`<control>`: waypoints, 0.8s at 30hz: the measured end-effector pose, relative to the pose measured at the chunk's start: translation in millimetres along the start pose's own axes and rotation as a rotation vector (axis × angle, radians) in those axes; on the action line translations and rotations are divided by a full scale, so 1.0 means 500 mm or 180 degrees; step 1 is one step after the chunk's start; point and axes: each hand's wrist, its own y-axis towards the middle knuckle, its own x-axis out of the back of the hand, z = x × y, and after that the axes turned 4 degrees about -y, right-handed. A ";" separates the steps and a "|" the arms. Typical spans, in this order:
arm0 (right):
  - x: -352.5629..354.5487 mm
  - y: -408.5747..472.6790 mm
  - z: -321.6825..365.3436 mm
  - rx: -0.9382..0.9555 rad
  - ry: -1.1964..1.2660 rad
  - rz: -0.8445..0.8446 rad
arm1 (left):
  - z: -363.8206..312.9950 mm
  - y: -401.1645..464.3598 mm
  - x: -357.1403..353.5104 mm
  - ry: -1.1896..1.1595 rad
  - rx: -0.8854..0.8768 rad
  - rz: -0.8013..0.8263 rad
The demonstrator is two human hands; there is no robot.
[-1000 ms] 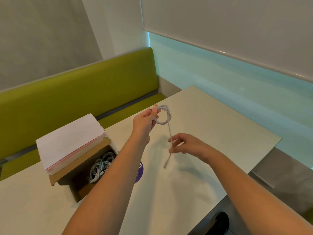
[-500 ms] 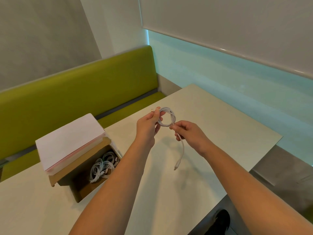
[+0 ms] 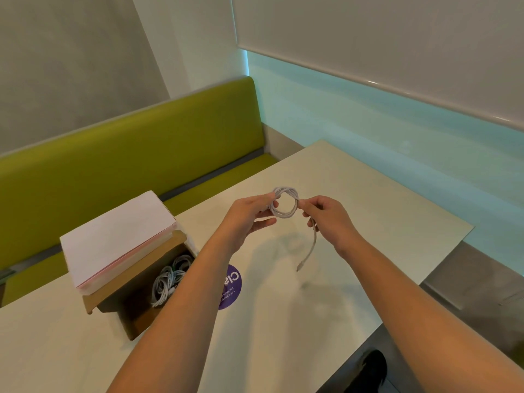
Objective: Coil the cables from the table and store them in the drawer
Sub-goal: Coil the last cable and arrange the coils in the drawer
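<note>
A white cable [image 3: 284, 212] is wound into a small ring above the table [image 3: 283, 321]. My left hand [image 3: 249, 214] pinches the ring's left side. My right hand [image 3: 326, 217] pinches its right side, and the cable's loose tail hangs from that hand down to a plug just above the tabletop. At the left a brown cardboard drawer [image 3: 136, 316] stands pulled out of its box, holding several coiled white cables [image 3: 167, 282].
A white and pink lid [image 3: 113, 239] tops the drawer box. A round purple sticker [image 3: 231, 287] lies on the table beside my left forearm. A green bench [image 3: 127, 165] runs behind the table. The table's right edge drops to a grey floor.
My right hand has risen from the hanging tail up to the ring, laying another turn onto the coil. The loose tail is shorter now. My left hand has kept its hold.
</note>
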 end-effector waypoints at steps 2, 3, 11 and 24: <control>0.003 -0.002 0.001 0.0024 0.0021 -0.0029 | 0.005 0.003 0.004 0.0407 -0.0145 -0.0125; 0.005 -0.003 0.002 0.0049 0.0041 -0.0028 | 0.009 0.006 0.004 0.0513 -0.0215 -0.0204; 0.010 -0.006 -0.041 0.0184 -0.0260 0.0255 | 0.020 0.014 -0.004 -0.0091 -0.0448 -0.0802; 0.001 -0.005 -0.024 -0.0633 0.2406 0.0189 | 0.028 0.002 -0.021 -0.0695 -0.0060 -0.0447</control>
